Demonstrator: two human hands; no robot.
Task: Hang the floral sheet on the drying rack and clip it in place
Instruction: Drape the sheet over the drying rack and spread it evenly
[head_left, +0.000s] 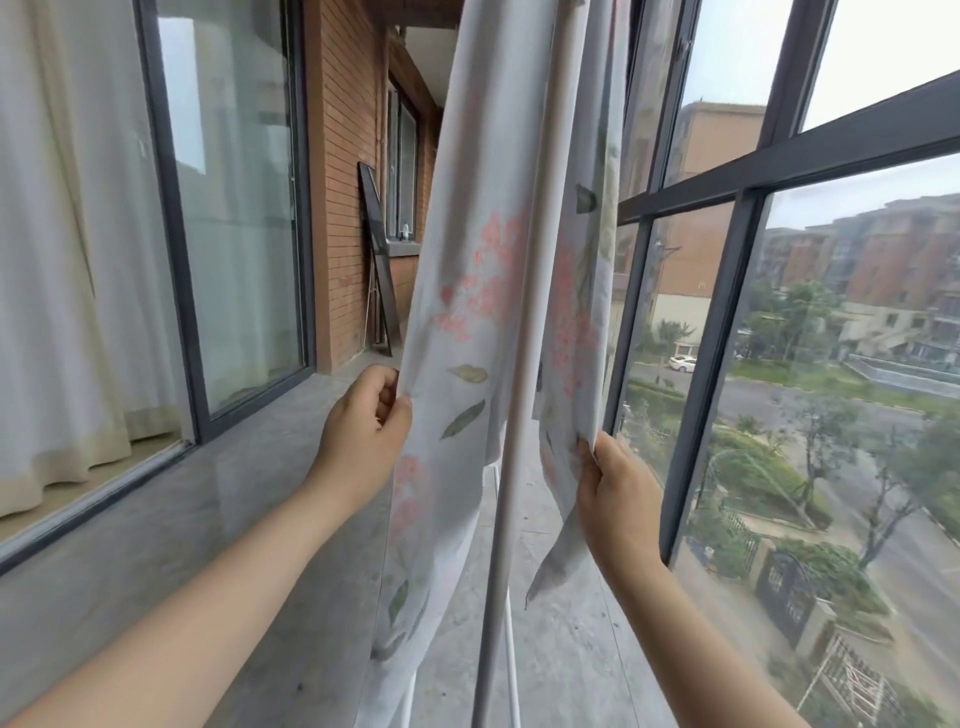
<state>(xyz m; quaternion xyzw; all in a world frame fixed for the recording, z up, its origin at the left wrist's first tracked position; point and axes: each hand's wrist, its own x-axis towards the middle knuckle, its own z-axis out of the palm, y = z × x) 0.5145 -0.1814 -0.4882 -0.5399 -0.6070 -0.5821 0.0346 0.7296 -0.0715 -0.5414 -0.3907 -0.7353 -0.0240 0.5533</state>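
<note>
The floral sheet (467, 291), pale with pink blossoms and green leaves, hangs down on both sides of the white upright pole of the drying rack (519, 364). My left hand (363, 426) pinches the left edge of the sheet's left half. My right hand (618, 493) grips the lower edge of the right half, whose loose corner dangles below it. The top of the rack and any clips lie outside the view.
A narrow balcony with a grey floor (234, 519). Sliding glass doors (234, 208) with curtains line the left, tall dark-framed windows (727, 312) the right. A dark frame (379, 260) leans on the brick wall ahead.
</note>
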